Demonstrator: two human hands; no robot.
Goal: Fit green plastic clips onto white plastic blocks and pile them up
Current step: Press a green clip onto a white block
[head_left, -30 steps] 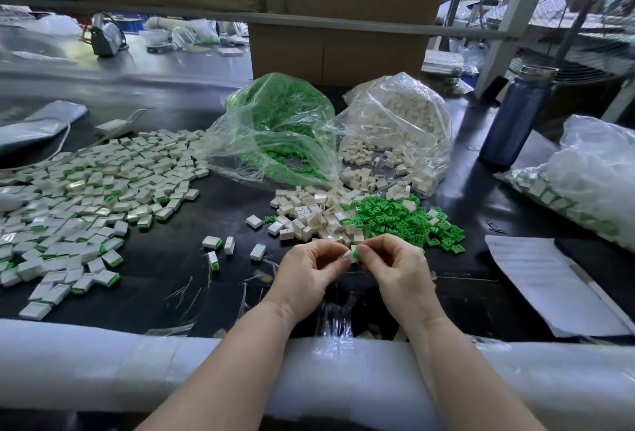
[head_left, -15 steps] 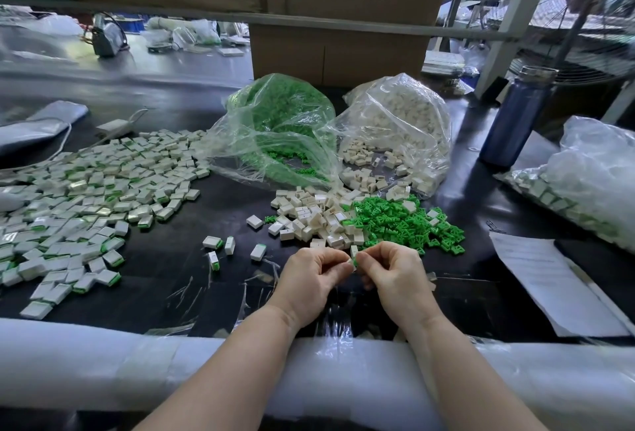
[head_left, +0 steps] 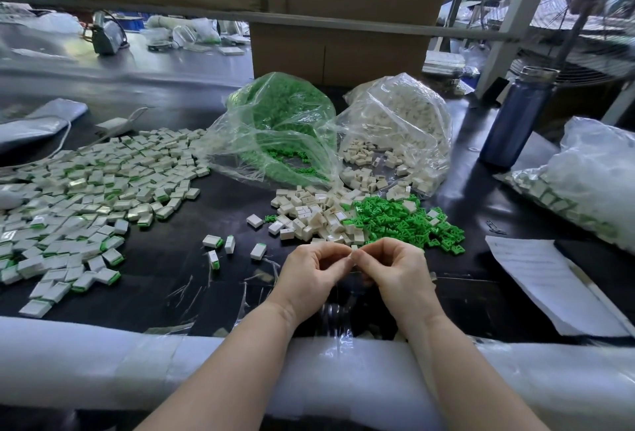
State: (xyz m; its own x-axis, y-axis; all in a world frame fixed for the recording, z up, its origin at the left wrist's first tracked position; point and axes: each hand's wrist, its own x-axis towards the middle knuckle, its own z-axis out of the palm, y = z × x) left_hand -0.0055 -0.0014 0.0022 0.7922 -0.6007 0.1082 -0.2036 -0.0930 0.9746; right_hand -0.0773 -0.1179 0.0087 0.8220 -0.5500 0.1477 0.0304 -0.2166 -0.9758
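My left hand (head_left: 314,267) and my right hand (head_left: 395,269) meet fingertip to fingertip at the table's near edge, pinching one small white block (head_left: 353,252) between them; only a sliver of it shows, and whether a green clip is on it is hidden by the fingers. Just beyond the hands lie a heap of loose white blocks (head_left: 316,214) and a heap of green clips (head_left: 405,221). A wide pile of finished blocks with green ends (head_left: 86,197) covers the left of the table. Three finished blocks (head_left: 226,246) lie loose nearby.
Behind the heaps sit an open bag of green clips (head_left: 278,128) and an open bag of white blocks (head_left: 402,128). A blue bottle (head_left: 512,121) stands at the right, with another filled bag (head_left: 584,183) and a paper sheet (head_left: 546,279). Cardboard boxes (head_left: 336,49) stand behind.
Both hands have stayed together on the block, shifting slightly nearer to me. The green edge seen between the fingertips earlier is now covered.
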